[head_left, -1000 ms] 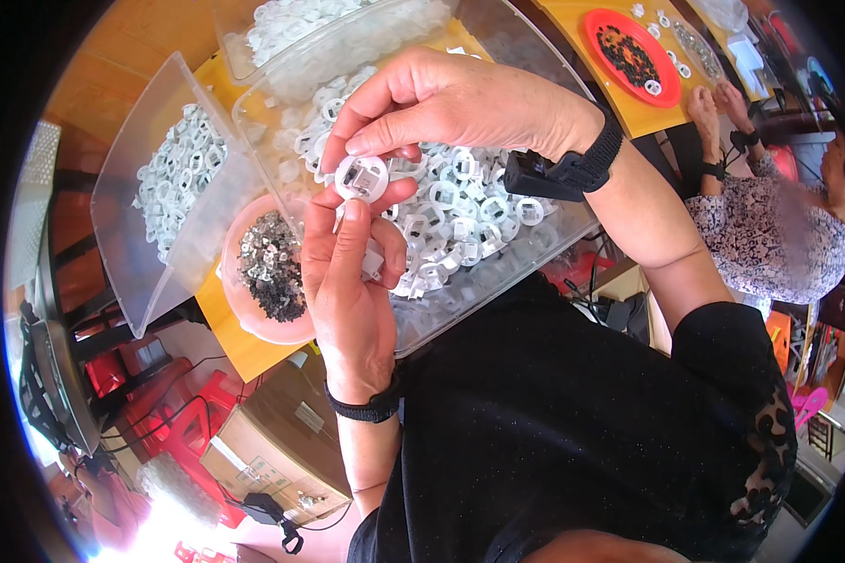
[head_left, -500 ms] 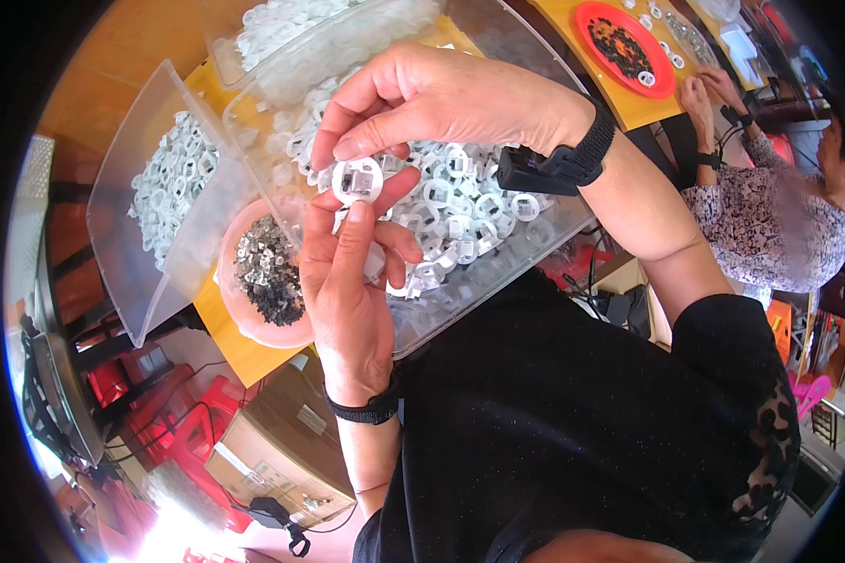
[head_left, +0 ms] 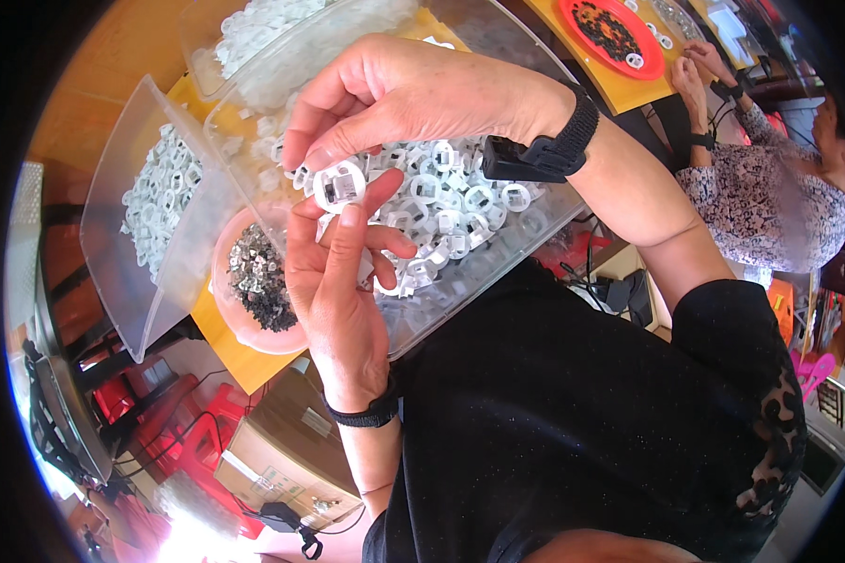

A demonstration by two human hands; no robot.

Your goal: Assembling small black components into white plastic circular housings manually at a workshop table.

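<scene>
Between the thumb and fingers of my left hand (head_left: 333, 291) is a round white plastic part (head_left: 350, 184) with a small black and metallic insert in its middle. Just above it is my right hand (head_left: 422, 89), its thumb and fingertips drawn together at the part's upper edge. Whether those fingertips pinch something small is hidden. Both hands are over a clear plastic bin (head_left: 483, 281) heaped with similar white parts (head_left: 451, 220). To the left, a pink bowl (head_left: 223, 305) contains small metal pieces (head_left: 253, 263) and black pieces (head_left: 270, 311).
A tilted clear bin (head_left: 113, 225) with more white parts stands left, another pile of white pieces (head_left: 263, 33) at the back. A person (head_left: 760, 206) works at the right beside a red tray (head_left: 655, 68) of dark pieces. Below left are a cardboard box (head_left: 286, 469) and red stools (head_left: 197, 441).
Both hands and the held part appear slightly further left, while the whole view has shifted a little. The right fingertips remain close to the part's upper edge.
</scene>
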